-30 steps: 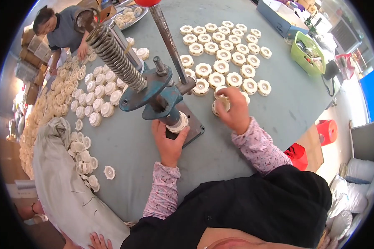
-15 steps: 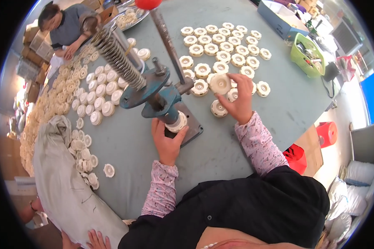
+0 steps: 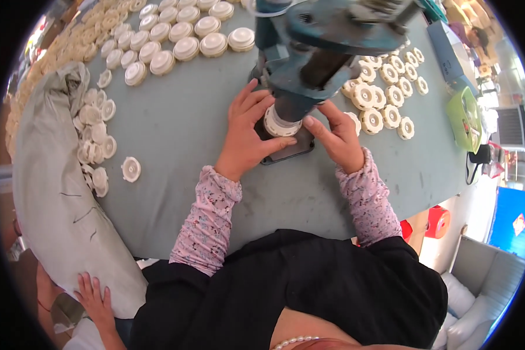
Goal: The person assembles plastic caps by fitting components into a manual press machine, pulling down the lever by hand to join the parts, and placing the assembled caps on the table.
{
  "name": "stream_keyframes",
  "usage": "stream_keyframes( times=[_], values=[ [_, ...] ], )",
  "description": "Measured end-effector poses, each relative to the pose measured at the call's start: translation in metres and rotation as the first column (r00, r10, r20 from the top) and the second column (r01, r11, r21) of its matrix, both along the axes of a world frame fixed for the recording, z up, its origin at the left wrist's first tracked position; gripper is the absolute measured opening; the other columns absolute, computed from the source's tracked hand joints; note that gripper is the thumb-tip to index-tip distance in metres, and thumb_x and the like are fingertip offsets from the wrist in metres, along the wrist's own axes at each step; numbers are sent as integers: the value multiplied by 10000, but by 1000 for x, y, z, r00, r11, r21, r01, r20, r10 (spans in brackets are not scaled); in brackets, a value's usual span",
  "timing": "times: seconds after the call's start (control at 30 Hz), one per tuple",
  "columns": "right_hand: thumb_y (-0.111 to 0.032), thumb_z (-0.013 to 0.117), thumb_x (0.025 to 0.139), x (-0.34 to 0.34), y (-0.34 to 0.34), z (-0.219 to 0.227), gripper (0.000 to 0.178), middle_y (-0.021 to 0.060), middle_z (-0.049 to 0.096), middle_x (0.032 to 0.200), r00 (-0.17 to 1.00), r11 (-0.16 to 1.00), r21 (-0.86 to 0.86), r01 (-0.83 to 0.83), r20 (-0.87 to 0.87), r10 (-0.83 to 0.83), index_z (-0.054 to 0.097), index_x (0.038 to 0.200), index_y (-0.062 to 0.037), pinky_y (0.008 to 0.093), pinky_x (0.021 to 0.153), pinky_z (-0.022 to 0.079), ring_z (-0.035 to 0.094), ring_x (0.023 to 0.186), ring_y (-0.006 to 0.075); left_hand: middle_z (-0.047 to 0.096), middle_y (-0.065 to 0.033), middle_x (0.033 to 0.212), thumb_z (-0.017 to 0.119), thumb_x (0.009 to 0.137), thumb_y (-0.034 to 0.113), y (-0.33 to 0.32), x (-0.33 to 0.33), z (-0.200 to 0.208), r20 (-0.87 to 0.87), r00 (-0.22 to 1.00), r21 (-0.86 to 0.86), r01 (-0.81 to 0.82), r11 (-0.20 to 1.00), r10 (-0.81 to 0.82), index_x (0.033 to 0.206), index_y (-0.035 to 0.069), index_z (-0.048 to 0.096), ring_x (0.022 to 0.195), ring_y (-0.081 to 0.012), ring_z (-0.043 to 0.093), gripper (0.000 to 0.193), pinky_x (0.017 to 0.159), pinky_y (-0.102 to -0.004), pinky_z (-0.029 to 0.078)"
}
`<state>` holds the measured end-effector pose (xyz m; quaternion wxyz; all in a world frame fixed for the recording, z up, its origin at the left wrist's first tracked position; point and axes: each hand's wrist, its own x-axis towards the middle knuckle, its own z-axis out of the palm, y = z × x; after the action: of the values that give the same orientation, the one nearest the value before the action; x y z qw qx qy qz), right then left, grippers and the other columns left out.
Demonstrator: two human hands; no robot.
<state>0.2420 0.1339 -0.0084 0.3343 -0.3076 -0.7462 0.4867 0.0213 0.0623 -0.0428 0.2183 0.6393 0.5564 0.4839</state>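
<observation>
1. A round, cream-white part (image 3: 283, 129) is sitting between the fingers of the left hand (image 3: 245, 139) and the right hand (image 3: 340, 140), showing a stepped, ringed body with small dark slots along its rim.
2. It is resting roughly upright, with the left thumb curving along its near edge and the left fingers wrapping its left side; the right thumb tip is hovering at or just beside its right side, contact being unclear.
3. A blue-green press (image 3: 302, 76) is standing between the fingertips, its ram covering the part's top.
</observation>
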Motion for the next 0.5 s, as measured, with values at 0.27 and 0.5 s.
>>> stream_keyframes(
  times=[0.27, 0.5],
  values=[
    [-170, 611, 1089, -11, -11, -29, 460, 76, 637, 1428, 979, 943, -302, -138, -185, 84, 538, 1500, 25, 307, 1122, 426, 560, 1304, 147, 635, -36, 1308, 985, 593, 286, -12, 18, -4, -60, 977, 127, -195, 972, 204, 1284, 92, 656, 1420, -327, 475, 790, 1176, -493, 289],
    [-154, 569, 1107, -11, -11, -37, 422, 44, 641, 1394, 972, 947, -284, -148, -217, 87, 542, 1490, 21, 293, 1106, 424, 549, 1279, 126, 634, -41, 1329, 973, 613, 311, -11, 17, -3, 34, 983, 144, -182, 973, 179, 1322, 103, 642, 1420, -330, 470, 810, 1176, -521, 270]
  ],
)
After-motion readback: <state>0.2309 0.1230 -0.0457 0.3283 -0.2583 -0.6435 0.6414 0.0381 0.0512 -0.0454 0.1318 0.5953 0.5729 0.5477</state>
